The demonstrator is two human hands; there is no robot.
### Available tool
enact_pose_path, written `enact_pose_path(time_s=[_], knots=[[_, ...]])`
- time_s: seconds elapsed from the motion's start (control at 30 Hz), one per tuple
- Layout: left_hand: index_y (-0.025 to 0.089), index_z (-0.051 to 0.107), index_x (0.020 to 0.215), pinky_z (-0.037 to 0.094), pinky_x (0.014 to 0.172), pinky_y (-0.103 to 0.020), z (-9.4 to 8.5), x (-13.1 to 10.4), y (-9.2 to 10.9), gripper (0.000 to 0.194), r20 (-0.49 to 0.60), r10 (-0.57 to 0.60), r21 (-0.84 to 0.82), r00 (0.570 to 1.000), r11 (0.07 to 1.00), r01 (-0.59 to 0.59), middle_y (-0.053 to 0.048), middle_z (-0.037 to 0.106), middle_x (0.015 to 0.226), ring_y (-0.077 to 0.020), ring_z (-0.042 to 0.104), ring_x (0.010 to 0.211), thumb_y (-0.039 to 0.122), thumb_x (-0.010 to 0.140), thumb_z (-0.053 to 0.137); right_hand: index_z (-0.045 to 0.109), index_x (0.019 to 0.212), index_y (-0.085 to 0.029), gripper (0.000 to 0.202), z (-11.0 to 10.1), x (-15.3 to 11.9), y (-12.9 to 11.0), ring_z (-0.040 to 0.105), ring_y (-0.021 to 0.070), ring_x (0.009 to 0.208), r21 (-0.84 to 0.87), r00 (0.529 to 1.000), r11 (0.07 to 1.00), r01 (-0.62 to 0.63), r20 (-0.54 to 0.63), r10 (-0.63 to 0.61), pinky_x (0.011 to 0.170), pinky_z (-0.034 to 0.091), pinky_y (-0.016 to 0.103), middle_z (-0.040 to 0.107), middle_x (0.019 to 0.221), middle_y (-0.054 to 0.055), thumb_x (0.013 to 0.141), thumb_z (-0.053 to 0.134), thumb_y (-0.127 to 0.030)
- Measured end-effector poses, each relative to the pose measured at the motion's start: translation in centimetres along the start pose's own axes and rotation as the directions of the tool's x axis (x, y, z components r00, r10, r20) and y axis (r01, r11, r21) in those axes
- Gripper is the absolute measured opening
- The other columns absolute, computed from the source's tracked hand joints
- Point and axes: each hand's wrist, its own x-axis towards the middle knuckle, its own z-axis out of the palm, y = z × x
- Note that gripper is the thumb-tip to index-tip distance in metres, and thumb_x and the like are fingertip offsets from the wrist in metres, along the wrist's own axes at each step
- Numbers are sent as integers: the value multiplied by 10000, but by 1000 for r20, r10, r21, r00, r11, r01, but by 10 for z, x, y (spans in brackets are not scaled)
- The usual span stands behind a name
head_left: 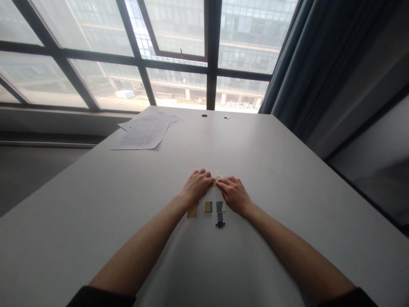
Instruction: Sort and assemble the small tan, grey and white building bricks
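1. Pinches small pale pieces [217,177] between the fingertips of the left hand [198,183] and right hand [235,192], which nearly meet low over the table [128,187].
2. Grasps from both sides, probably to steady something so small; cannot tell how firmly, or how many pieces.
3. Nearer the body, a tan block [192,211], partly covered by the left forearm; to its right, a yellow-and-gray block [208,207].
4. By the right hand, a dark gray block [219,206] with a white piece [224,207] right beside it; just below, a black piece [220,219] with side knobs, perhaps touching.
5. All set out in a loose group, likely for easy sight and reach.
6. Farther off, papers [143,133] at the far left, well apart, perhaps to leave working room.
7. Beyond the table, a window [179,27] and, to the right, a dark curtain [290,68].
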Motion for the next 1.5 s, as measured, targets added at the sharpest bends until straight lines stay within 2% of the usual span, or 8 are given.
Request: enact_pose_path(time_s=[0.23,0.4,0.57,0.7,0.83,1.1,1.33,1.5], knots=[[196,672,863,423,808,-345,-10,-1,4,168,-85,-109,-113,990,989,99,-69,662,910,-219,560,912,85,832,551,643,1087,-212,237,1,-2,1,510,226,1033,4,999,999,-50,-4,50,900,387,371,644,1142,64,906,495,-176],[193,618,994,475,802,-294,-26,-22,38,154,-203,-238,-330,950,930,163,-43,662,950,-169,587,891,156,866,541,653,1065,-195,250,1,-2,5,519,240,1020,90,991,993,-79,-98,87,925,408,395,652,1074,84,879,496,-136],[178,629,950,488,714,-265,-38,-56,79,135,-112,-473,-880,874,456,135,-30,673,891,-137,605,757,211,823,599,646,1018,-205,228,-11,-14,-6,576,204,930,343,976,934,100,-219,-24,870,469,357,658,983,71,850,517,-120],[169,620,985,483,684,-248,-42,-72,95,214,9,-574,-984,819,139,108,-28,672,857,-135,610,744,279,803,637,591,1106,-218,297,-30,-35,-37,593,158,796,535,959,831,152,-283,7,766,502,306,643,955,45,819,584,-143],[162,637,984,473,670,-225,-39,-78,101,247,105,-606,-994,788,-46,97,-26,680,835,-124,603,734,298,781,676,592,1074,-216,291,-42,-48,-68,578,140,724,603,949,787,129,-305,78,692,502,274,629,877,28,795,635,-142],[133,665,788,460,650,-211,-41,-80,109,214,204,-628,-979,751,-149,142,-8,655,712,-103,570,664,324,728,738,657,910,-213,94,-50,-51,-86,587,136,732,664,934,747,16,-277,227,691,496,271,642,829,22,842,617,-161],[132,641,769,453,653,-219,-33,-85,107,223,228,-559,-971,797,-194,142,-7,638,653,-104,566,642,345,772,708,645,962,-199,134,-52,-56,-85,620,143,650,818,912,556,-151,-102,398,640,520,283,675,760,15,829,629,-203],[136,607,715,452,630,-213,-36,-84,111,254,216,-546,-973,809,-191,131,5,624,614,-100,565,611,360,761,718,679,921,-196,143,-62,-58,-85,605,146,680,788,929,588,-183,-56,365,668,510,286,677,790,23,778,674,-189]])
